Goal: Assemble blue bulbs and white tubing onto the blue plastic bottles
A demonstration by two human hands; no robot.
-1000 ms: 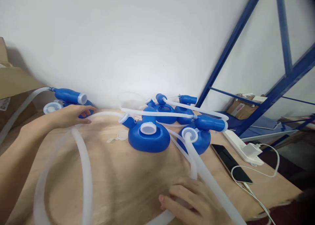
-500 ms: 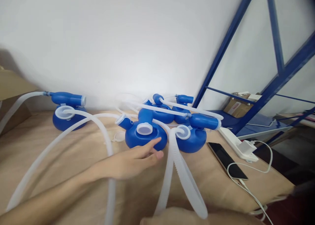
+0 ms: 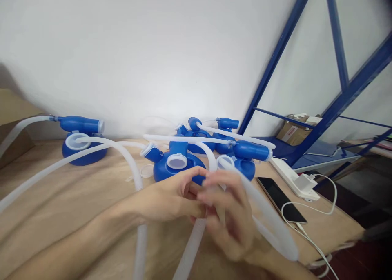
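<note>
My left hand [image 3: 174,194] is curled in front of the middle blue bottle [image 3: 162,167], its fingers bent round beside a white corrugated hose [image 3: 191,243]; what they hold, if anything, is hidden. Against its fingertips, my right hand [image 3: 231,214] is smeared by motion, and its grip cannot be made out. Behind the right hand stands another blue bottle [image 3: 248,170] with a blue tubular head [image 3: 252,150] and a white hose. At the left sits a blue bottle [image 3: 84,155] with a hose in its round white opening.
A black phone [image 3: 280,198] with a white cable lies right of the hands, beside a white power strip [image 3: 290,178]. More blue bottles [image 3: 225,139] stand behind. A blue metal frame [image 3: 275,63] rises at the right, and cardboard [image 3: 18,137] is at the left.
My right hand has risen from the bottom edge to meet my left hand. My left fingers have curled inward. The looped white hose at the right has swung outward.
</note>
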